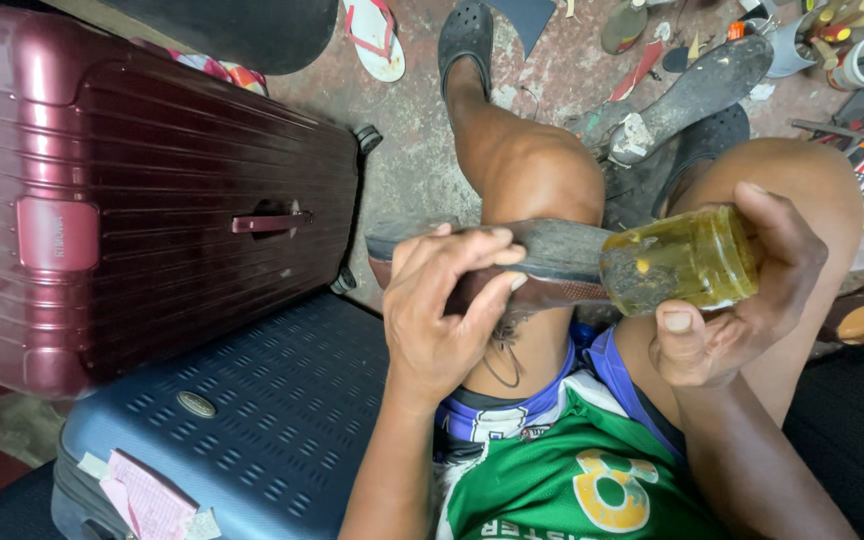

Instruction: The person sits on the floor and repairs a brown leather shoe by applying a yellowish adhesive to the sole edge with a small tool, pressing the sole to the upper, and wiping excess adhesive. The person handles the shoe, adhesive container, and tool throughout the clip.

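The shoe (542, 262) lies sole up across the knees, its long axis running left to right. The left hand (442, 310) grips its left end, thumb underneath, fingers (472, 245) curled together over the top edge. The right hand (742, 300) wraps a yellowish jar (682, 262) lying on its side, mouth facing the shoe and touching it, fingers closed around the glass, thumb (679, 325) below.

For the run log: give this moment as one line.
left hand: grips shoe | right hand: holds yellowish jar tipped against shoe
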